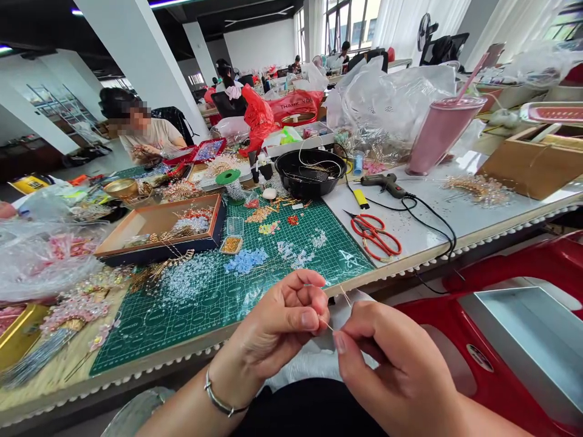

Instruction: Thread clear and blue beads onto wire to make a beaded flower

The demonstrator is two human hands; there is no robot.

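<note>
As the person worked just past the table's edge, the left hand (282, 321) and the right hand (392, 364) held a thin wire (328, 325), thumbs and forefingers clamped on it from either side. A gold beaded spray (478, 189) lay apparently finished on the white tabletop (455, 237), while loose pale blue beads (246, 261) remained spread, seemingly unused, across a green cutting mat (136, 346).

Place: handcraft workshop | ahead of left hand (277, 325): cutting mat (291, 267) strewn with beads (246, 261) | ahead of right hand (392, 376): glue gun (385, 185), scissors (373, 237) on bench (478, 243) | beyond: co-worker (141, 124) seated at further benches
</note>
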